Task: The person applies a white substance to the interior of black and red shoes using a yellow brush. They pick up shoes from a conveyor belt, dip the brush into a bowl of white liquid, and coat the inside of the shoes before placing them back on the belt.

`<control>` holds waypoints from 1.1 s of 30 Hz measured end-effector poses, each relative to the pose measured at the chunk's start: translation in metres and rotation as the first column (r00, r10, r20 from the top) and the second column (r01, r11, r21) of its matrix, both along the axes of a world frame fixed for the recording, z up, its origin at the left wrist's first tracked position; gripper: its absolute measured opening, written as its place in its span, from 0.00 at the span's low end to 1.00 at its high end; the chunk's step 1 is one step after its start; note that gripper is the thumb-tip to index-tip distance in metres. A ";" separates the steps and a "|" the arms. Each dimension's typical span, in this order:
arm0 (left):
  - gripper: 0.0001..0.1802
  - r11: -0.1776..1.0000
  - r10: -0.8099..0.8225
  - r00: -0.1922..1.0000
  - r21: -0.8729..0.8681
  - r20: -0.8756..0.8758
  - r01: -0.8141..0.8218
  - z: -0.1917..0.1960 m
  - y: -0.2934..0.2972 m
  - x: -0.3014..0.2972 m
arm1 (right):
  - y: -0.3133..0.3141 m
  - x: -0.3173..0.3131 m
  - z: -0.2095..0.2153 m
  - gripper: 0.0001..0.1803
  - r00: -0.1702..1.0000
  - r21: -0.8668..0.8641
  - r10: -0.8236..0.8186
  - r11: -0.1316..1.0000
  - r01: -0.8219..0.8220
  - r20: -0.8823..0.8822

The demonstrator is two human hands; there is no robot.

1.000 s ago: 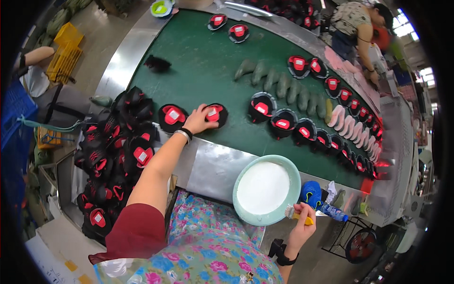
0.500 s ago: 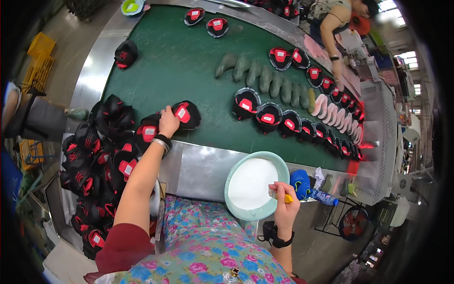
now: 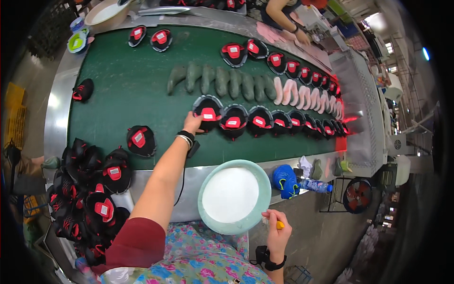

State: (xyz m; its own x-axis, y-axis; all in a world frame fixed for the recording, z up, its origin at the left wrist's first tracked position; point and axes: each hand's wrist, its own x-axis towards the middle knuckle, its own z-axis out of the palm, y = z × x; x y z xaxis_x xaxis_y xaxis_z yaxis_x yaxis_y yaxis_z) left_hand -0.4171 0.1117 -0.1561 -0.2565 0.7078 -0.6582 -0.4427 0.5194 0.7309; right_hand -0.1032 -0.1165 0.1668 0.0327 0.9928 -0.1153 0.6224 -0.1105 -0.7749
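Observation:
My left hand (image 3: 193, 123) reaches out over the green table and pinches the near left edge of a black shoe upper (image 3: 207, 113) with a red tongue. That upper is the leftmost of the near row. My right hand (image 3: 277, 234) is closed around a brush with a yellow handle (image 3: 280, 225), beside the rim of a pale green basin (image 3: 266, 182). White liquid or paste (image 3: 231, 195) fills the basin. The brush's working end is mostly hidden by my fingers. A single shoe upper (image 3: 141, 140) lies left of my left forearm.
Black-and-red uppers (image 3: 101, 208) are heaped at the left. Dark green foot-shaped forms (image 3: 222, 83) and pink ones (image 3: 307, 97) line the table's middle, with more uppers (image 3: 234, 54) behind. A blue shoe (image 3: 285, 181) and bottle (image 3: 316, 185) stand right. Another person's arm (image 3: 286, 21) reaches in at the far side.
My left hand has left the upper near the heap and moved right to the first upper in the near row. The view has shifted. My right hand still holds the brush by the basin.

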 end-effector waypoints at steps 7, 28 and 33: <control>0.40 0.989 -0.150 0.834 -0.093 -0.530 0.119 0.027 -0.043 -0.040 | -0.002 0.014 -0.007 0.07 0.995 0.000 -0.034 0.999 0.034 -0.098; 0.28 0.927 -0.266 0.302 -0.329 -0.915 -0.181 0.085 -0.278 -0.204 | 0.008 -0.049 0.017 0.08 0.953 0.088 0.255 0.966 -0.244 -0.161; 0.27 0.931 -0.097 0.339 -0.206 -0.936 -0.302 0.177 -0.314 -0.238 | 0.005 -0.078 0.026 0.08 0.915 0.121 0.370 0.927 -0.354 -0.158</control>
State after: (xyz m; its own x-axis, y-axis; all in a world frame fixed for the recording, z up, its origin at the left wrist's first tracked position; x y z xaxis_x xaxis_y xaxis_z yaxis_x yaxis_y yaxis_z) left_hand -0.6549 -0.2028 0.0207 -0.8873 0.4514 -0.0939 0.3441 0.7840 0.5167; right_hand -0.1816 -0.1114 0.1925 -0.3435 0.9391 0.0017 0.4604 0.1700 -0.8713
